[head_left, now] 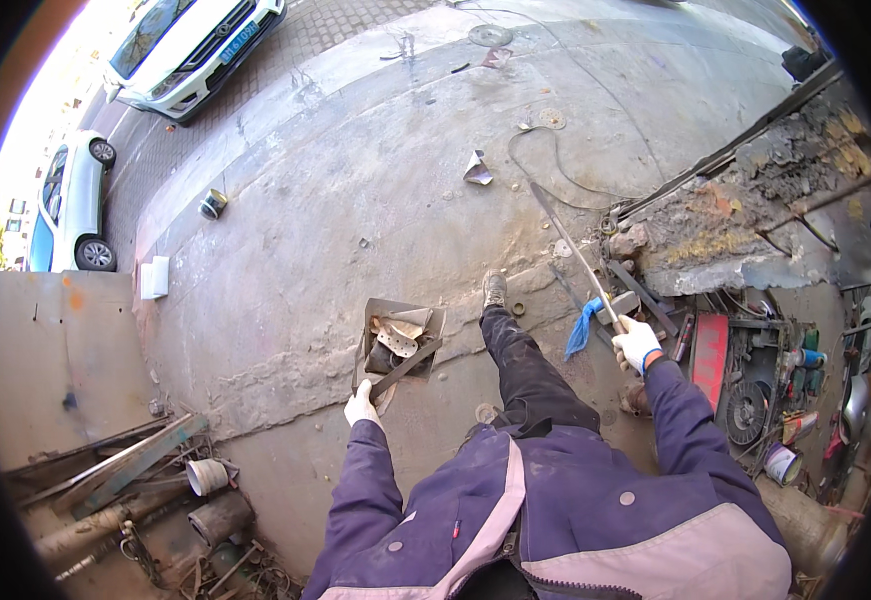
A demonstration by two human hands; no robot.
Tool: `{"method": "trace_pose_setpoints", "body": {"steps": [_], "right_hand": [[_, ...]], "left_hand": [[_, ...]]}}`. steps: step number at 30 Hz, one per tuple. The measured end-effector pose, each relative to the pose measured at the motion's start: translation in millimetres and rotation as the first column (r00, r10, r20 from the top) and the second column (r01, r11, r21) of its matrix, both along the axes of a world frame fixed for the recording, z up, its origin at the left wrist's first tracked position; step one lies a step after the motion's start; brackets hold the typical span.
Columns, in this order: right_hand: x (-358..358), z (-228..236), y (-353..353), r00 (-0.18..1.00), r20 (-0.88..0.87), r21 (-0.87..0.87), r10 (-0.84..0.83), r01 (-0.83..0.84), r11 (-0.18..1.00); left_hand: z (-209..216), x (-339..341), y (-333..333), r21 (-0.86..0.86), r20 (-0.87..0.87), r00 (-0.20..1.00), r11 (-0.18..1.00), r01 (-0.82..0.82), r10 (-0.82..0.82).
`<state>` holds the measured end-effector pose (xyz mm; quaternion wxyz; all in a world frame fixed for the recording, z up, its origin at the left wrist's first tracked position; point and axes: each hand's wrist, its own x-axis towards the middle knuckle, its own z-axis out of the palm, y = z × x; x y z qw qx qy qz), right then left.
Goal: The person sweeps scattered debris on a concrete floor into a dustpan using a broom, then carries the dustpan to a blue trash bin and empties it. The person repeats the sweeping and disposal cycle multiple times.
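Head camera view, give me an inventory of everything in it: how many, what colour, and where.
Cars: two, white, upper left
Tin: one, dark, ground, left of centre
Block: one, white, left
Crumpled scrap: one, pale, ground, upper centre
Bench top: one, rusty grey-brown, upper right
Blue cloth: one, blue, beside the rod
Red panel: one, red, right
Bucket: one, off-white, lower left
Clutter: too jumbled to count, mixed colours, lower left and right
Pan: one, grey-brown, centre, scraps inside
Flat bar: one, dark, at the left hand
Rod: one, grey, in the right hand
Left hand: one, white-gloved, centre
Right hand: one, white-gloved, right of centre
Jacket: one, purple and pink, bottom
Shoe: one, pale, centre
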<state>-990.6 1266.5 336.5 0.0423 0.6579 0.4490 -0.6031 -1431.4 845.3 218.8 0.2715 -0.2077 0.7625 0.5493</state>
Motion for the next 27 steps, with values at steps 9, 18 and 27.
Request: {"method": "trace_pose_setpoints", "body": {"steps": [9, 18, 27], "right_hand": [[-235.1, -125.3, 345.4, 0.831, 0.341, 0.24, 0.439, -0.529, 0.814], [-375.7, -225.7, 422.8, 0.442, 0.569, 0.114, 0.693, -0.878, 0.466], [-381.8, -154.0, 334.3, 0.502, 0.306, -0.012, 0.809, -0.847, 0.531]], "left_hand": [[-119.7, -174.3, 327.9, 0.001, 0.079, 0.971, 0.974, 0.225, -0.225], [-315.4, -279.2, 518.8, -0.21, 0.225, 0.767, 0.739, 0.64, -0.601], [-377.3, -327.0, 608.1, -0.067, 0.189, 0.84, 0.847, 0.528, -0.508]]}}
